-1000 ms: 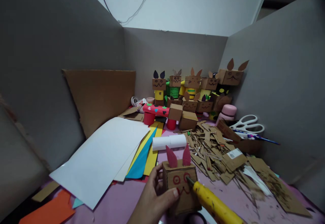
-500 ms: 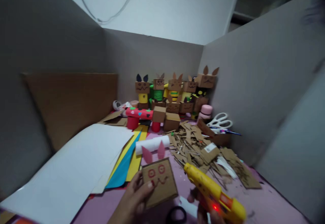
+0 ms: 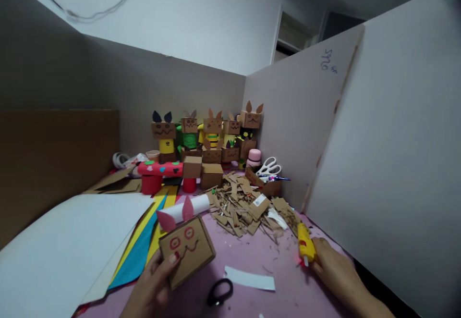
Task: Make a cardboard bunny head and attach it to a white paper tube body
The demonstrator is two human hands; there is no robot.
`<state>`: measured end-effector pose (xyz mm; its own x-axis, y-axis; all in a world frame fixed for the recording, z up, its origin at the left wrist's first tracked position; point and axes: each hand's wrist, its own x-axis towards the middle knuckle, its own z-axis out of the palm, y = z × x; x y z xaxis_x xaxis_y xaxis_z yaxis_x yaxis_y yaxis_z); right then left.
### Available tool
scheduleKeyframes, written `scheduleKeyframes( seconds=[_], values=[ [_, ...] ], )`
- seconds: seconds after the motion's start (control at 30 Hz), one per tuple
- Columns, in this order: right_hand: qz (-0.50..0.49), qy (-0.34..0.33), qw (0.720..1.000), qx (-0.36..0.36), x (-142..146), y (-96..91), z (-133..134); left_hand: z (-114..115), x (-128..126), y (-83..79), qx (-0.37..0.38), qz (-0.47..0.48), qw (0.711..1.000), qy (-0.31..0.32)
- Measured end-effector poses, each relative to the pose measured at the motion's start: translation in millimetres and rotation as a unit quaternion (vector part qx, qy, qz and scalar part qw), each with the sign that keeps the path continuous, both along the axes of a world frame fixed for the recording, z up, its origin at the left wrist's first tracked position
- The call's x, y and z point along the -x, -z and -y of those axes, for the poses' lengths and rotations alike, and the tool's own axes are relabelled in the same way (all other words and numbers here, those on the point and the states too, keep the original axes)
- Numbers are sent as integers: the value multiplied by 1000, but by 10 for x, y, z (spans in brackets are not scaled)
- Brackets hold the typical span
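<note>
The left hand (image 3: 154,275) has its grip clenched on a box (image 3: 189,254), left of and nearer than the scraps (image 3: 236,208). To the scraps' near right, the right hand (image 3: 326,256) has a glue gun (image 3: 305,242) in its grip.

Grey panels (image 3: 378,159) behind and at right, white wall (image 3: 187,25) above with drooping cable (image 3: 90,18), purple tabletop (image 3: 248,250), dim cool light.
</note>
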<state>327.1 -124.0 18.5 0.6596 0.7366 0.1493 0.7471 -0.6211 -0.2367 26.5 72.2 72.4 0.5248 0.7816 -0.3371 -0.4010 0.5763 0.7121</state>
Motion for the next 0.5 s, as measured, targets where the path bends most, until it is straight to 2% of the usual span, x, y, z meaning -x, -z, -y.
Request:
scheduleKeyframes(
  seconds=[0.13,0.27,0.37,0.5],
  values=[
    [-14,-42,999,-9,-131,105,47,-28,18,-12,-40,-4,999,-16],
    [-8,-72,996,-49,-87,-66,34,-39,14,9,-51,-26,998,-4],
    [-27,-109,990,-84,185,-248,-253,-29,-4,35,-62,-34,997,12],
    [-76,-209,971,-92,689,-376,-901,-46,-17,85,-76,-19,997,3]
  ],
)
